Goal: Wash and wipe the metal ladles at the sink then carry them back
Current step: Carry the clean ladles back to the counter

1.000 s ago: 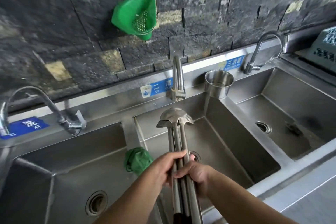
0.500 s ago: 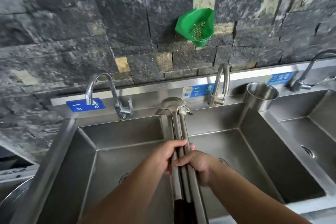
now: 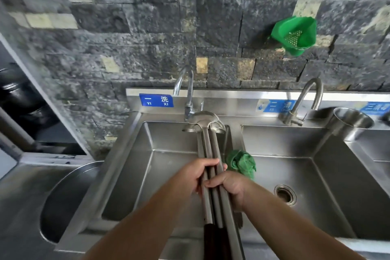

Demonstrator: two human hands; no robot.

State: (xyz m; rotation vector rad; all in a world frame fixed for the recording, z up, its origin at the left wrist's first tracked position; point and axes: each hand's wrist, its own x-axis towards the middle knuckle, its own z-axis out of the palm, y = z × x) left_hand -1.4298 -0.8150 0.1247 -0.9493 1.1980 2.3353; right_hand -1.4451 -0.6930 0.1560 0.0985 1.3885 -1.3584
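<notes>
From the head camera, my left hand (image 3: 199, 176) and right hand (image 3: 230, 189) are both shut tight around the long handles of the ladles (image 3: 207, 154). The view has swung left: a second ago the scoops were over the middle basin (image 3: 329, 186), and now they hang by the tap (image 3: 186, 95) of the wash basin (image 3: 135, 175). I think washing comes next. A green cloth (image 3: 241, 163) sits on the divider.

Silver ladles (image 3: 207, 131), green cloth (image 3: 241, 163), green strainer (image 3: 294, 35), blue label (image 3: 156, 100)
</notes>
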